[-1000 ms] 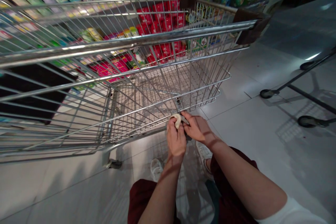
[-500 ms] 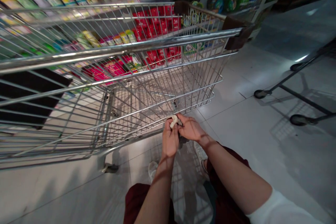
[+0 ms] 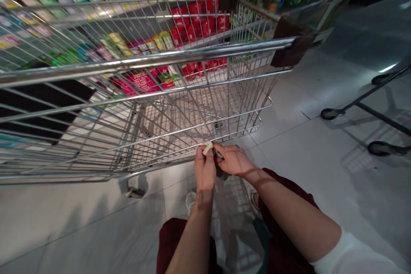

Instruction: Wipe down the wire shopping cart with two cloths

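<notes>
My left hand is closed around a short, curved, off-white piece that looks soft, perhaps cloth or a roll. Its kind is not clear. Close beside it, my right hand has its thumb and fingers pinched together, with something small and dark or metallic partly showing between the two hands. Both hands are low against the bottom side edge of a wire shopping cart. A grey shape under the right hand is mostly hidden.
Behind the cart stand shelves with red packs and coloured bottles. A dark panel lies across the cart's left end. Wheels of another trolley rest on the tiled floor at right. My shoes and legs are just below my hands.
The view has shifted slightly, so the trolley at right sits farther right. My hands have moved slightly left against the cart, and the off-white piece lies at a different angle.
</notes>
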Available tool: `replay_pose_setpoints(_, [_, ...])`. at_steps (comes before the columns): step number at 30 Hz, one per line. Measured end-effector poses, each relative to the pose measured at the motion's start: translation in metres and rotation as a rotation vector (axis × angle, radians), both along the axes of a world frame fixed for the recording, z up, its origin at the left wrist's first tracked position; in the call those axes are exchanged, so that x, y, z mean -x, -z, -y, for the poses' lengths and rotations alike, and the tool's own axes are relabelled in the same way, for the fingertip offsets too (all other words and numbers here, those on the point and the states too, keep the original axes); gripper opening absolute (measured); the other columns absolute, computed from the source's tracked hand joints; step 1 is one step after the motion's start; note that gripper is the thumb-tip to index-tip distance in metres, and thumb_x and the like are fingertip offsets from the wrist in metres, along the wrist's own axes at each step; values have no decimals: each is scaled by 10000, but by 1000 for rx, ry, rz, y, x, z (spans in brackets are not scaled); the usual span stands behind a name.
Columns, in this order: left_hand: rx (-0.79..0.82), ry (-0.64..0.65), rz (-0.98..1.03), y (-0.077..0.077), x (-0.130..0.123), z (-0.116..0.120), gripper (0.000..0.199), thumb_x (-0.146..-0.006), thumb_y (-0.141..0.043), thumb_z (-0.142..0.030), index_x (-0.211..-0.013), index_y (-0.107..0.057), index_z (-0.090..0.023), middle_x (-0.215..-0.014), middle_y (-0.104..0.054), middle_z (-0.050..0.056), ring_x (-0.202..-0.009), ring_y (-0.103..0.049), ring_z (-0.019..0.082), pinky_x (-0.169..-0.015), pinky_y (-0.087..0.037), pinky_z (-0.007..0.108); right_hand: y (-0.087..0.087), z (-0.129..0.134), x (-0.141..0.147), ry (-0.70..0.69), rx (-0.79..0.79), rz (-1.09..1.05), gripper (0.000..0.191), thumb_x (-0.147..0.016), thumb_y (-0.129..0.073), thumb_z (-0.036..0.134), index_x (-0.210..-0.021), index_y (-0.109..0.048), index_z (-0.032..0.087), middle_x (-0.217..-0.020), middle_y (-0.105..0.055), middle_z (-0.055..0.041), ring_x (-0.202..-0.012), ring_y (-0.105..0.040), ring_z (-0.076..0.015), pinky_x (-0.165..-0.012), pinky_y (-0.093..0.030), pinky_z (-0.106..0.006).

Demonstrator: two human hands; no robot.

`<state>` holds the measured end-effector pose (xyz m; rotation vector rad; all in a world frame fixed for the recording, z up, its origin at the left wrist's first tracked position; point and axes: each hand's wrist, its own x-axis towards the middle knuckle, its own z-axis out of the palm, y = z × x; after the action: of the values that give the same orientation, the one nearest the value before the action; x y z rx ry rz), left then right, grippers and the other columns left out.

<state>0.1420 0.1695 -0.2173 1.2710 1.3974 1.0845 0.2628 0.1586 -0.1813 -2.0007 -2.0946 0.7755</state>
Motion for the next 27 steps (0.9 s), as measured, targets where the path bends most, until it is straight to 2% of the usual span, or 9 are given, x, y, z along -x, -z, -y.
replay_pose_setpoints(3, [4,-4,-76,-3,9,-2,160,-885,-504,-365,-909,-560,-217,-780,-594,-27,-722,-535,131,-686,-418,240,-3,1,2,18,15,56,509,-851,-474,314,-1356,-540,327,-1108,-725,-63,-1064,-650,-264,-891,-469,-379])
replay_pose_setpoints(6, [-16,-22,-100,-8,14,-2,169,-888,-495,-369,-902,-569,-217,-820,-619,-10,-771,-554,147,-751,-436,263,-7,1,3,23,-8,27,491,-851,-474,308,-1333,-570,321,-1125,-730,-46,-1081,-653,-250,-906,-477,-364])
replay_pose_setpoints(11, [-48,-131,-68,-9,12,2,193,-877,-496,-375,-953,-565,-212,-866,-622,10,-814,-568,161,-765,-451,274,-9,1,6,58,-98,-21,541,-869,-461,292,-1408,-510,307,-1227,-700,-25,-1109,-656,-218,-944,-480,-333])
replay_pose_setpoints(16, [7,-101,29,-3,9,1,184,-883,-486,-367,-971,-543,-215,-799,-581,-19,-716,-538,131,-692,-440,240,-2,4,16,2,-76,4,641,-863,-462,262,-1497,-390,205,-1359,-615,-91,-1173,-627,-239,-958,-482,-344])
replay_pose_setpoints(19, [45,-41,40,-4,9,-3,156,-880,-488,-329,-975,-536,-215,-754,-555,-34,-674,-512,121,-675,-430,235,1,3,18,-30,3,61,683,-877,-458,288,-1533,-309,170,-1270,-664,-136,-1113,-655,-273,-912,-497,-375])
replay_pose_setpoints(22, [49,1,-42,-8,10,-5,116,-876,-504,-307,-935,-538,-213,-733,-563,-40,-678,-516,120,-668,-415,233,0,1,15,-57,40,96,671,-886,-439,291,-1534,-305,179,-1174,-707,-128,-1058,-674,-284,-879,-501,-391])
replay_pose_setpoints(27, [13,-57,-116,-13,10,1,156,-890,-492,-312,-988,-561,-212,-798,-627,-26,-719,-561,125,-693,-427,239,-1,0,8,-73,-32,-14,650,-866,-443,255,-1506,-352,190,-1198,-703,-94,-1087,-660,-246,-909,-484,-344])
